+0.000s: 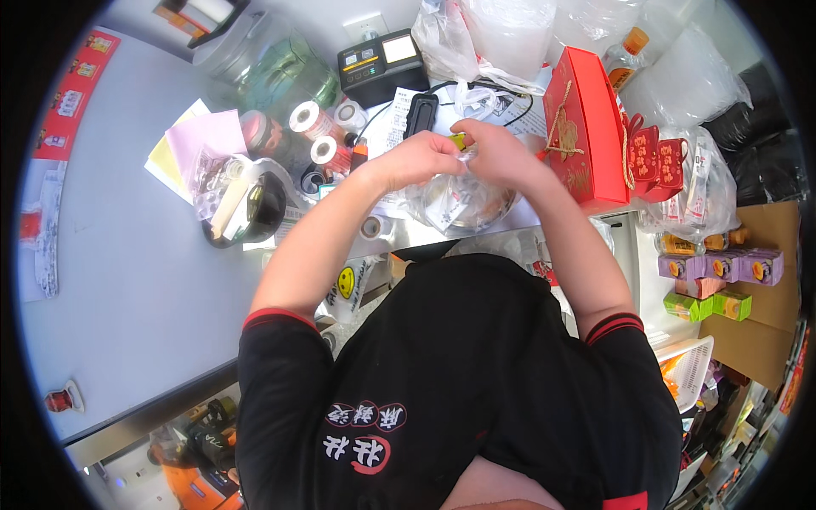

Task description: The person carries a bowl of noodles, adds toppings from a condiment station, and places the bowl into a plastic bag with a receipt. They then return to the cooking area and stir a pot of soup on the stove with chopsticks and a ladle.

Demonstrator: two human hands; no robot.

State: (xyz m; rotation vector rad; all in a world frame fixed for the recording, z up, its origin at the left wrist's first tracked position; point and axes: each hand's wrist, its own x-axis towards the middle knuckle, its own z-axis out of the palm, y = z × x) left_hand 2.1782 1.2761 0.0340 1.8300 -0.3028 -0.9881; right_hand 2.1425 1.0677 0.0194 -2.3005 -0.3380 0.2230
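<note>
A clear plastic bag (475, 191) stands at the counter's edge in front of me. Inside it is a round bowl or container (494, 213), its contents blurred by the film. A small white printed packet (446, 209) shows at the bag's front. My left hand (417, 159) pinches the gathered top of the bag between thumb and fingers. Close beside it, my right hand (500, 153) grips the same gathered plastic, with its index finger raised and bent. Just beyond the fingertips is a small yellow item (458, 141), partly hidden by my hands.
A black label printer (382, 67) stands behind, near a black handheld device (421, 115). Paper rolls (326, 152) and a black bowl of small items (264, 207) are leftward. A red gift box (583, 127) stands right of my hands. Bagged plastic containers (510, 32) line the back.
</note>
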